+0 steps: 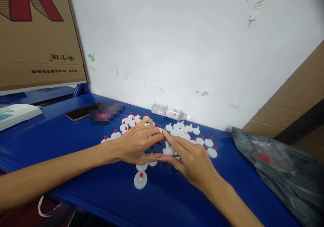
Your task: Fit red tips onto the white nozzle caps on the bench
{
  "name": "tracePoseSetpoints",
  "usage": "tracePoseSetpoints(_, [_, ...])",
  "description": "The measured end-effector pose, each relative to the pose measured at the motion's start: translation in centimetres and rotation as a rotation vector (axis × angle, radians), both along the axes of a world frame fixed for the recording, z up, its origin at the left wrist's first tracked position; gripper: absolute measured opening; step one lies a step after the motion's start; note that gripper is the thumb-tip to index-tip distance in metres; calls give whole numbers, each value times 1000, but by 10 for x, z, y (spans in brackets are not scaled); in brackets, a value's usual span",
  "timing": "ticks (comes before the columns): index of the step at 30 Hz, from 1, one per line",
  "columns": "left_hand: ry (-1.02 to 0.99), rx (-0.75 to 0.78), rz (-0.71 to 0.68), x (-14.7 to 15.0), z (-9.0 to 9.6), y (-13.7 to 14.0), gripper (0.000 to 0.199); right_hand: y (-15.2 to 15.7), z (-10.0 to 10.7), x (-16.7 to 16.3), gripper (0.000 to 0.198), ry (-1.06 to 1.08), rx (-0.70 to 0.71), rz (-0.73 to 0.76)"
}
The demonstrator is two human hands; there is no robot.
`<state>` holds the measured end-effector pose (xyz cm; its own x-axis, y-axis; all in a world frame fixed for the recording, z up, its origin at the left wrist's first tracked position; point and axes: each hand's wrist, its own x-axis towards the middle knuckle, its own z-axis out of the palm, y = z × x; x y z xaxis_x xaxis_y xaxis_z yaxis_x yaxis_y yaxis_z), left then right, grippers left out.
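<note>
My left hand (138, 142) reaches in over the blue table with its fingers curved. Its index finger and thumb meet the fingertips of my right hand (191, 157); whatever they pinch is hidden. Between the thumb and index finger of my right hand is a white plastic nozzle cap (167, 150), its spout upright with a red tip partly covered by the fingers. Around both hands stand several white nozzle caps with red tips (140, 180). Several nozzle caps without red tips (181, 127) stand behind my right hand. Small loose red tips (159, 142) lie between the hands.
A clear plastic bottle (167, 111) lies by the wall. At the left are a phone (79, 113) and a white device (19, 115). A dark plastic bag (280, 173) covers the right side. Cardboard (37, 38) stands at the back left, with more cardboard (291, 98) at right.
</note>
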<state>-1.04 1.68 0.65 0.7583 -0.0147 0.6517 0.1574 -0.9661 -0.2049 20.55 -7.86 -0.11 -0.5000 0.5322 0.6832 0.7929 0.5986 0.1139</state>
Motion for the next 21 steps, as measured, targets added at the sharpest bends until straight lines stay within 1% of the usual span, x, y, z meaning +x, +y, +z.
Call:
tracePoseSetpoints(4, [14, 17, 9, -1, -1, 0, 27, 1, -1, -1, 56, 45, -5, 34])
tracePoseSetpoints(10, [33, 75, 12, 1, -2, -1, 30, 0, -1, -1, 60, 111, -17, 48])
tracePoseSetpoints(13, [30, 121, -2, 2, -1, -2, 25, 0, -1, -1, 54, 135, 1, 44])
tracePoseSetpoints(17, [13, 111, 32, 1, -3, -1, 21, 0, -3, 1, 49, 190, -1, 45])
tracePoseSetpoints(19, [-32, 96, 67, 0, -4, 1, 30, 1, -4, 1, 48, 235, -31, 50])
tracePoseSetpoints(21, [-82, 71, 106, -2, -4, 3, 49, 1, -5, 0, 46, 284, -69, 57])
